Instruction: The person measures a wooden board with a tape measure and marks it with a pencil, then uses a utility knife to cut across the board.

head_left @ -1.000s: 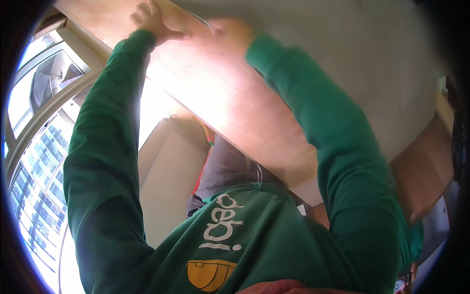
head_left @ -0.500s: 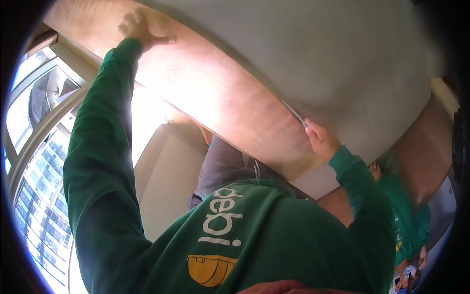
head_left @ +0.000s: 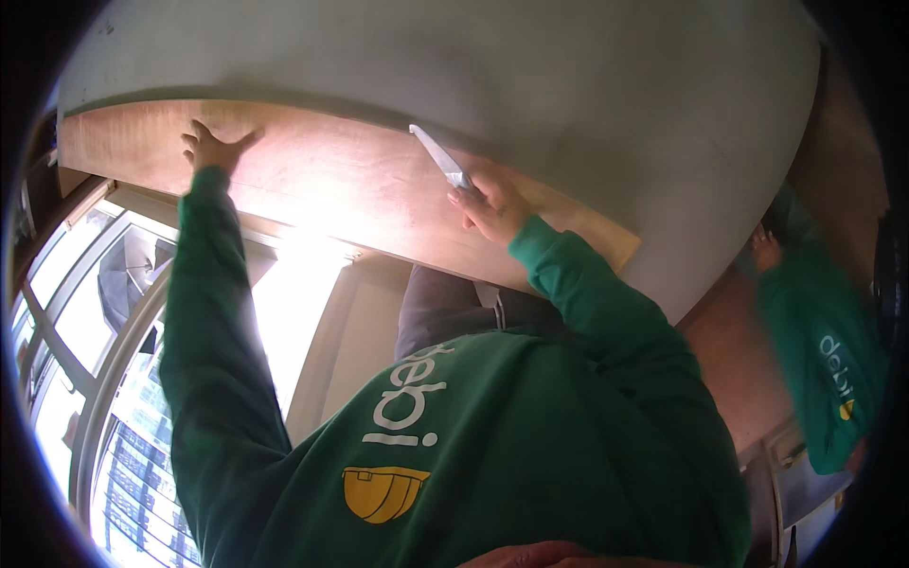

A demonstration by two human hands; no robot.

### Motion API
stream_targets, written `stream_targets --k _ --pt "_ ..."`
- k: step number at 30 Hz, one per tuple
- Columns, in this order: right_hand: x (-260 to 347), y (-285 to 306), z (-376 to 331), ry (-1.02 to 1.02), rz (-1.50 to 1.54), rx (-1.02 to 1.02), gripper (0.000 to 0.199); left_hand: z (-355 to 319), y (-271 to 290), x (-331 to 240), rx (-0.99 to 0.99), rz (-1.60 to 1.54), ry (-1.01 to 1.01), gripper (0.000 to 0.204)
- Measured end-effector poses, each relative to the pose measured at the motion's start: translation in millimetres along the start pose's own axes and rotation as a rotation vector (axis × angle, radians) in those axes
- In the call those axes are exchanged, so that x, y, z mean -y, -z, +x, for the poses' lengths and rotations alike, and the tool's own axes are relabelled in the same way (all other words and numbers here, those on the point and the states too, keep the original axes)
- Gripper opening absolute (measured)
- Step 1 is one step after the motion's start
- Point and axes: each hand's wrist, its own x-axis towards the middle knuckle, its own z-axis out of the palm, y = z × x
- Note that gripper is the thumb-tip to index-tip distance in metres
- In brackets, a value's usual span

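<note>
A long, light-brown wooden board [head_left: 331,166] lies across a large grey sheet or tabletop [head_left: 606,85], along its near side. My left hand [head_left: 214,151] rests on the board's left part, open, with fingers and thumb spread. In my right hand [head_left: 494,206] is a knife [head_left: 437,156] with a pale, narrow blade and a small hook-like tip. The blade points up and to the left, over the board's far edge; whether it touches the surface I cannot tell. My fingers wrap round its handle, which is mostly hidden.
Bright windows [head_left: 123,275] stand at the left, with strong glare on the board. Another person in a green top [head_left: 814,350] is at the far right, one hand [head_left: 765,248] near the grey surface's edge. A brown floor [head_left: 729,364] shows between us.
My right hand has moved left with the knife, its blade now turned broadside to view. The view has shifted, showing more of the board. My left hand stays spread on the wood.
</note>
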Motion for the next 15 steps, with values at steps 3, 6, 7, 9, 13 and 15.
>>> stream_targets --k 3,6,7,9,13,15 --pt "-11.3 -2.4 0.2 0.098 0.014 -0.054 0.024 -59.0 -44.5 -16.6 -0.09 -0.083 -0.202 0.145" --pt "-36.6 -6.5 5.0 0.195 -0.021 -0.133 0.026 -174.2 -37.3 -118.4 0.11 -0.001 -0.259 0.147" --pt "-43.5 -5.4 7.2 0.233 -0.044 -0.127 0.026 -187.5 -36.8 -134.8 0.154 -0.076 -0.224 0.149" --pt "-40.1 -4.3 11.6 0.246 -0.038 -0.103 0.027 -203.8 -20.8 -169.2 0.252 -0.109 -0.096 0.153" --pt "-20.5 7.2 9.1 0.193 -0.003 -0.096 0.032 -207.3 -11.8 -186.0 0.324 -0.056 0.015 0.157" --pt "-7.7 17.9 16.8 0.26 -0.118 -0.097 0.034 -204.9 -11.5 -187.9 0.337 -0.041 0.025 0.158"
